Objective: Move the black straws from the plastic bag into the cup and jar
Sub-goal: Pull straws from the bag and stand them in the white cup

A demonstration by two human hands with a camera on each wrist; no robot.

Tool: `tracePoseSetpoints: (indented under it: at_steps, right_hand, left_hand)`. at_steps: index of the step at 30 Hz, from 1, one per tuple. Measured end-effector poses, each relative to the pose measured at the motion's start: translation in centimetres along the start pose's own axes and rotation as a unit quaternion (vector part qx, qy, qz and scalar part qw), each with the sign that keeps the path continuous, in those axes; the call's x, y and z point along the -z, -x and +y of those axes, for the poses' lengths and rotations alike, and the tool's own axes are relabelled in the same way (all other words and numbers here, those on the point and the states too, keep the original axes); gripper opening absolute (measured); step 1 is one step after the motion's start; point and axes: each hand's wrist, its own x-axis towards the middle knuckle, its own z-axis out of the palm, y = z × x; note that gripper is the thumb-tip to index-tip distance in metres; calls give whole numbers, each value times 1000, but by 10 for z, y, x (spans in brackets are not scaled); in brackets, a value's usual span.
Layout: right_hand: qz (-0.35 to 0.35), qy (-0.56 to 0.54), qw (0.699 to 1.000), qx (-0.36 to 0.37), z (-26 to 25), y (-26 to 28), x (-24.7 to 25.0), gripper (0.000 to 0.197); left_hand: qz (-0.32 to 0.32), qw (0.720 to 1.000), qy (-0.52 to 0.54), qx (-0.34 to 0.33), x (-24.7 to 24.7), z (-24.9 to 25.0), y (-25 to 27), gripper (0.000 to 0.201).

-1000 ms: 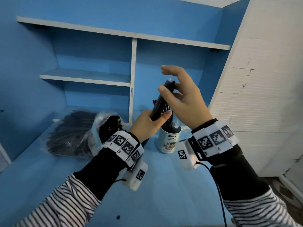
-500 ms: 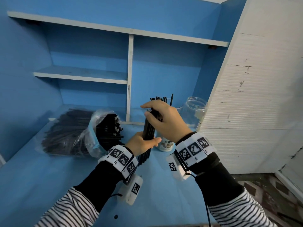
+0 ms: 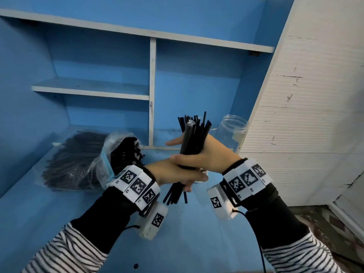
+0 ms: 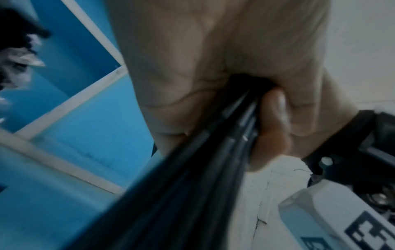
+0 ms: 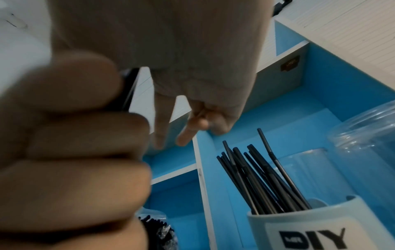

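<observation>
Left hand (image 3: 173, 172) wrapped round the lower part of a bundle of black straws (image 3: 192, 146), fingers (image 4: 271, 118) curled tight on it. Right hand (image 3: 208, 156) clasped just above, thumb across the front, curled round the same bundle; index finger stretched out past it to the left. Bundle nearly upright, tips fanning above the right fingers, lower ends splaying out below the left fingers over the blue table (image 3: 98, 223). Behind the hands, mostly hidden from the head view, a white cup (image 5: 320, 226) marked "DIY", holding more straws (image 5: 256, 177) that lean out of it. Beyond the right fingers, a clear jar (image 3: 233, 133), upright, lid off, just beside the cup; whether anything is inside, cannot tell. Left of the left fingers, well apart, the plastic bag (image 3: 82, 160) lying on its side, mouth toward the hands, packed with straws. Blue shelves (image 3: 90, 90) behind; white panel (image 3: 315, 115) to the right.
</observation>
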Motion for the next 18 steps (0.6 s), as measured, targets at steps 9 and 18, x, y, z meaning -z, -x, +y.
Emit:
tracePoseSetpoints:
  at_steps: [9, 18]
  right_hand:
    - [184, 5, 983, 21, -11, -15, 52, 23]
    - [244, 79, 965, -56, 13, -47, 73, 33]
  left_hand:
    - [226, 970, 35, -89, 8, -10, -29, 64]
    - [212, 975, 29, 52, 10, -47, -75, 121]
